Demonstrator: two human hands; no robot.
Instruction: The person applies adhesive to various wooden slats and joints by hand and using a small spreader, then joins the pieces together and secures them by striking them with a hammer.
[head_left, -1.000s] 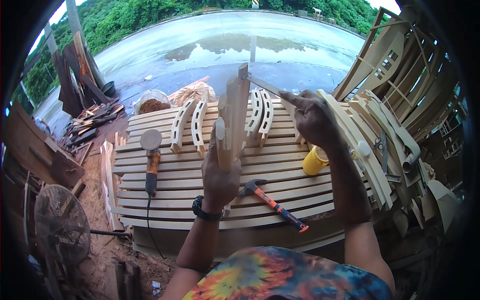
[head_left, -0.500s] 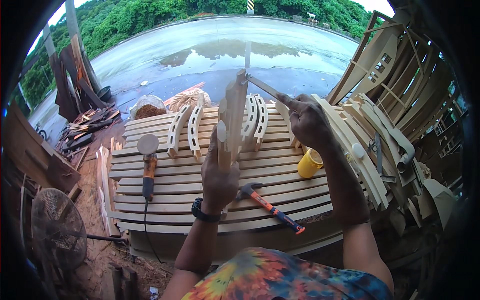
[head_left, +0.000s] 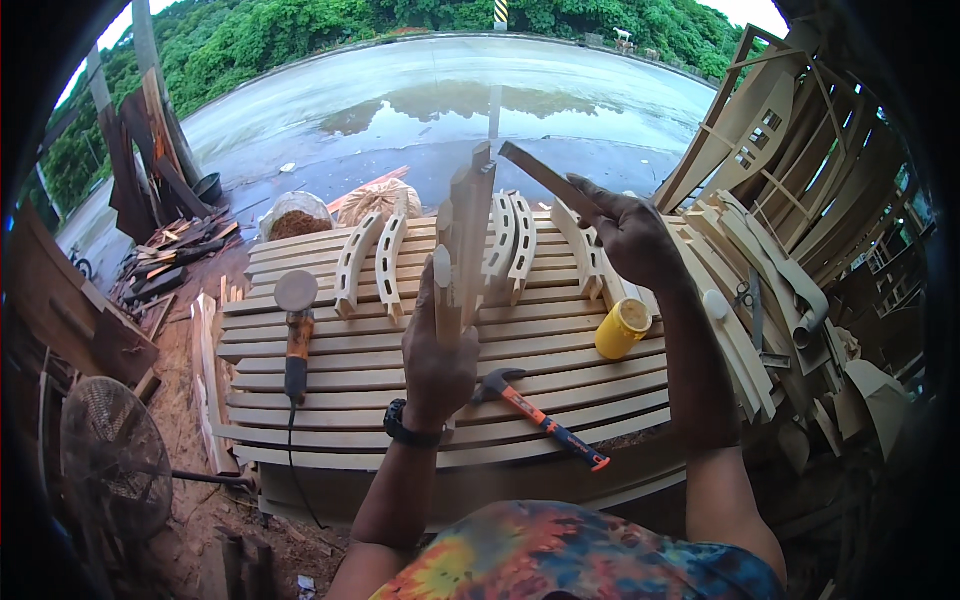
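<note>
While the left hand (head_left: 440, 370), at lower centre, is clenched round the base of an upright wooden piece (head_left: 460, 250), the right hand (head_left: 635, 240), right of centre, grasps a flat strip (head_left: 548, 180) angled just beside its top. If the left grip loosened, the piece could topple onto slotted curved pieces (head_left: 522, 250) farther up the frame.

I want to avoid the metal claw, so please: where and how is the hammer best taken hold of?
Probably by the dark rear half of the handle, coming from the person's near right side. The hammer lies slantwise on the slats, its head away to the left, while the handle points near and right; its end seems to overhang the slats' front edge.
</note>
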